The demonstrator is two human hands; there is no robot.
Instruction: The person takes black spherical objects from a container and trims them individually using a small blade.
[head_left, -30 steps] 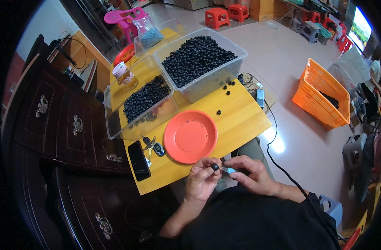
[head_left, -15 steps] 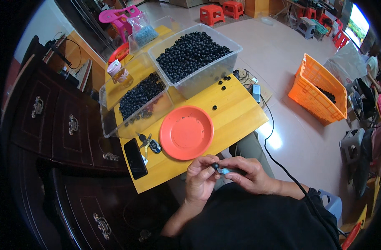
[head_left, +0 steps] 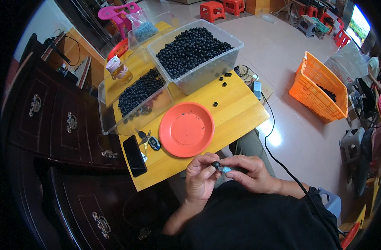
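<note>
In front of my body, my left hand (head_left: 200,180) pinches a small round black bead-like piece (head_left: 215,164) between thumb and fingers. My right hand (head_left: 257,175) is closed on a small blade tool (head_left: 227,169) with a light blue part near its thin, flat metal tip. That tip meets the black piece or lies right beside it; the exact contact is too small to tell. Beyond the hands, a red plastic basin (head_left: 186,130) with dark specks in it rests on the yellow table (head_left: 236,111).
Two clear plastic bins, a large one (head_left: 198,80) and a smaller one (head_left: 165,107), hold many black pieces. Several loose ones lie near the table's right edge. A phone (head_left: 134,156), keys (head_left: 154,143) and a bottle (head_left: 119,71) share the table. An orange crate (head_left: 309,93) stands on the floor.
The table and bins sit very slightly higher in the picture. Both hands keep their grips, with the blade tool shifted only slightly.
</note>
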